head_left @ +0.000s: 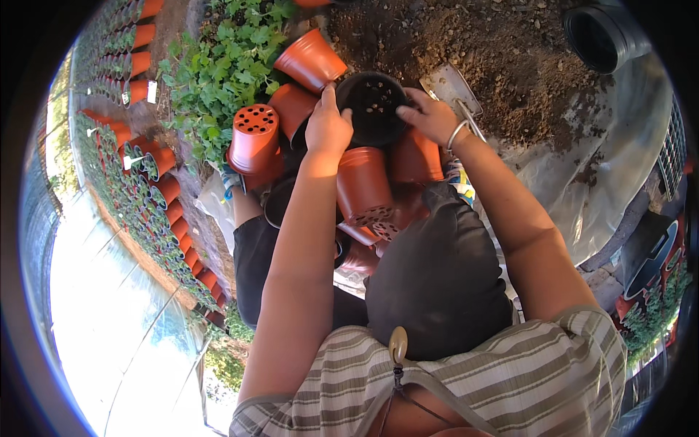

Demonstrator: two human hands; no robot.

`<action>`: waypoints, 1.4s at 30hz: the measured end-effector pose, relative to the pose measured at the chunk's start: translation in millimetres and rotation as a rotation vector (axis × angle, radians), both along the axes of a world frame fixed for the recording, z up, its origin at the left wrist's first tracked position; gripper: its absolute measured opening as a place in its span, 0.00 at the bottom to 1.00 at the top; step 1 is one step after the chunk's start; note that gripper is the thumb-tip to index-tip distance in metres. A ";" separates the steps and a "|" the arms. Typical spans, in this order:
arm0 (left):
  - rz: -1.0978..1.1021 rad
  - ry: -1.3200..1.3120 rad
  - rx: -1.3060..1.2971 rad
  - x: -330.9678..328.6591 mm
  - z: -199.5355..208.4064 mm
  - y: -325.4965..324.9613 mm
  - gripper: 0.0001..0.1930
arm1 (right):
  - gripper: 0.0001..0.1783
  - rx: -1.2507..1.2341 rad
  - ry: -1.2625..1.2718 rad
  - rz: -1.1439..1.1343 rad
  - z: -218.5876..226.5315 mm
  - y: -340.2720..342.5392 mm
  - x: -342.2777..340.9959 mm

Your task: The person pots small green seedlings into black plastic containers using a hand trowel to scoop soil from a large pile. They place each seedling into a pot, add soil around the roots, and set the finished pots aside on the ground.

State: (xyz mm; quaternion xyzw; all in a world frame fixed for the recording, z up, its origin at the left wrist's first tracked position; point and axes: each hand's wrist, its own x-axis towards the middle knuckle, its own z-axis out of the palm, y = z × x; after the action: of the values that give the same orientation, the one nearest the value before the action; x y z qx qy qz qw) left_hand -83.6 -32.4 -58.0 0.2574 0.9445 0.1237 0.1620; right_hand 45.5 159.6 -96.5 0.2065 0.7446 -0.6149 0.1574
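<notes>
A round black plastic flowerpot (pixel 371 105) is between my hands, its open mouth facing me and drainage holes showing in its base. My left hand (pixel 329 125) is closed on the pot's left rim. My right hand (pixel 432 116) grips the right rim, its thumb over the edge; its other fingers are partly hidden. Orange-brown flowerpots lie around it: one tilted pot (pixel 312 61) beyond my left hand, an upturned pot (pixel 255 138) to the left, and another pot (pixel 362 186) below the black one.
A metal hand shovel (pixel 451 86) lies on the soil beside my right wrist. Loose brown soil (pixel 524 80) covers plastic sheeting (pixel 604 175) at the right. Black pots (pixel 604 38) lie at the far right. Leafy green plants (pixel 218 80) grow at the left, with rows of potted plants (pixel 156 189) beyond.
</notes>
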 end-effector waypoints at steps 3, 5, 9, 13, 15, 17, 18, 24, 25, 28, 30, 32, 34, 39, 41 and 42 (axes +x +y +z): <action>0.041 -0.119 -0.167 -12.8 -6.8 -10.4 0.24 | 0.39 0.296 -0.112 -0.092 -0.5 1.7 18.4; -0.030 -0.123 -0.258 -12.8 -2.0 -13.4 0.24 | 0.41 0.272 -0.254 0.078 -12.2 -10.8 32.2; -0.055 -0.213 -0.328 1.0 7.0 -26.8 0.24 | 0.39 0.228 -0.064 0.302 -12.8 -56.0 47.8; -0.004 -0.268 -0.368 7.6 12.1 -34.8 0.25 | 0.31 0.040 -0.059 0.326 -19.3 -47.7 47.6; 0.013 -0.283 -0.303 11.1 22.5 -39.8 0.25 | 0.28 0.360 -0.033 0.155 -23.4 -25.5 56.3; -0.034 -0.252 -0.253 15.8 24.1 -45.4 0.24 | 0.25 0.663 -0.326 -0.075 -7.4 5.7 62.6; -0.088 -0.243 -0.219 18.5 21.7 -43.4 0.23 | 0.25 0.718 -0.434 -0.087 -12.9 18.9 71.5; -0.216 -0.218 -0.087 28.0 20.6 -40.4 0.20 | 0.24 0.652 -0.750 0.151 -29.7 56.5 63.4; -0.219 -0.202 -0.052 27.8 23.0 -40.7 0.20 | 0.25 0.675 -0.727 0.159 -30.1 56.3 65.1; -0.109 -0.194 0.047 26.6 35.4 -44.8 0.19 | 0.25 0.785 -0.604 0.106 -31.2 58.9 74.7; -0.133 -0.241 0.069 23.9 40.6 -48.6 0.18 | 0.23 0.807 -0.412 -0.008 -21.5 64.2 83.3; -0.157 -0.317 0.069 25.5 42.0 -56.5 0.18 | 0.21 0.542 -0.306 -0.064 4.5 71.8 80.2; -0.185 -0.326 0.047 23.3 37.6 -67.2 0.18 | 0.19 0.116 -0.312 -0.090 36.5 82.5 69.8; -0.174 -0.402 0.026 22.7 36.7 -78.8 0.20 | 0.17 0.661 -0.297 0.545 75.6 88.7 45.0; -0.171 -0.410 0.047 24.6 39.1 -75.2 0.20 | 0.18 0.686 -0.208 0.769 75.6 87.5 39.1; -0.159 -0.408 0.052 25.7 43.0 -76.3 0.20 | 0.19 0.644 -0.242 0.919 71.1 81.3 30.6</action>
State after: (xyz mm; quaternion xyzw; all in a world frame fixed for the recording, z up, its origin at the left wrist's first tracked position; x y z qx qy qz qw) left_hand -57.9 -108.6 -15.0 0.3046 0.8654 0.1845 0.3525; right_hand 76.1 241.0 -25.3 -0.0318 0.8842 -0.1977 0.4219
